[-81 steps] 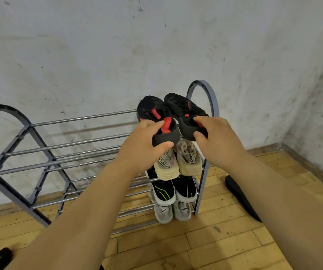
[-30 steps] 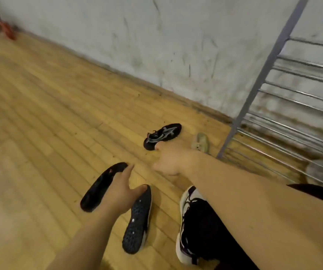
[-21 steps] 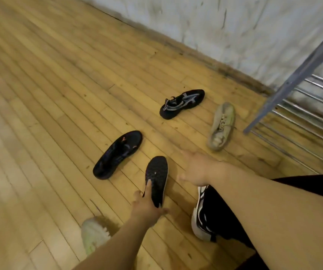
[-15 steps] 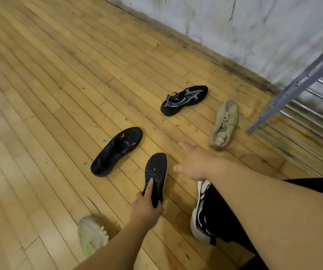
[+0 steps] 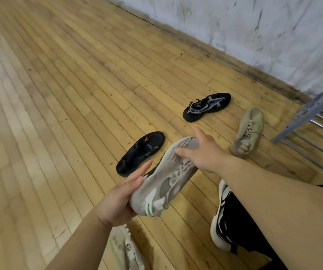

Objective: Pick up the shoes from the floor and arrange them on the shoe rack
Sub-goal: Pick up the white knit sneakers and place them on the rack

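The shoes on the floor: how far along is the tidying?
Done: cannot tell, since only a corner of the shoe rack shows. In hand: a grey shoe, heel in the left hand, right hand on its toe. Left on the floor: black shoe with orange marks, black-and-grey shoe, beige shoe, a pale shoe below.

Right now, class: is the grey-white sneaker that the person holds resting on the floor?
No: the grey-white sneaker is lifted above the floorboards, cupped at its heel by the left hand and touched near its toe by the right hand.
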